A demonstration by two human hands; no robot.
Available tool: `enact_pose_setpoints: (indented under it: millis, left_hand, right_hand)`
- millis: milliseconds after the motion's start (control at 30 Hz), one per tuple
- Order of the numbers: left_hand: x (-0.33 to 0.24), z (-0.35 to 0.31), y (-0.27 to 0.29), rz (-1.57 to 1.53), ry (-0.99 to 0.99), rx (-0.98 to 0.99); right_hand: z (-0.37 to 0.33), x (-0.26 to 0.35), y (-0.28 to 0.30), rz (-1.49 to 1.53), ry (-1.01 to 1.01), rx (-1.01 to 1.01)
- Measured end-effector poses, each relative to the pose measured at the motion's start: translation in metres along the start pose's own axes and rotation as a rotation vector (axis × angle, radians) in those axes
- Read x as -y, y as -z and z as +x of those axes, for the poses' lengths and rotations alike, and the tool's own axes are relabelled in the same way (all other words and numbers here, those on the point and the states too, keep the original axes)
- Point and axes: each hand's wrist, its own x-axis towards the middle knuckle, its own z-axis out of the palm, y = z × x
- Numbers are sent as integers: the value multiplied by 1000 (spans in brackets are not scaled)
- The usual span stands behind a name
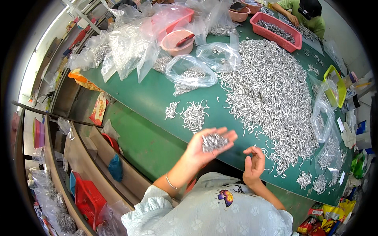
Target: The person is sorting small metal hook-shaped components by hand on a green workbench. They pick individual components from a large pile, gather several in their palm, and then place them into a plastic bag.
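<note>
Two hands are hovering over the green worktop's (157,98) near edge, the left hand (204,145) cupping small silver hooks (213,141) open-palmed, the right hand (254,163) loosely curled and empty, seemingly mid-sorting, poised to pick next.

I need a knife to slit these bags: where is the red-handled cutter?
In the head view, the red-handled cutter lies inside the round pink plastic bowl at the far left of the green table, among the clear plastic bags of metal parts.
</note>
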Motion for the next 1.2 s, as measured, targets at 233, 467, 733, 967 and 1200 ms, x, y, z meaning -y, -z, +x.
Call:
enact_pose_setpoints:
  millis: [233,467,733,967,1200]
  left_hand:
    - [-123,44,-59,-195,-492,192]
    - [-169,89,-64,-32,-752,-65]
    - [-159,80,-41,-146,-702,-134]
    - [-150,71,-46,-230,-741,-97]
    - [-146,76,-49,-246,-762,-68]
  right_hand:
    - [-7,-21,-10,81,-191,36]
    - [-5,-24,-10,80,-271,78]
    - [36,-9,-10,68,-468,222]
    - [180,-40,-86,-158,-71,512]
    - [244,-125,-164,-492,-21,588]
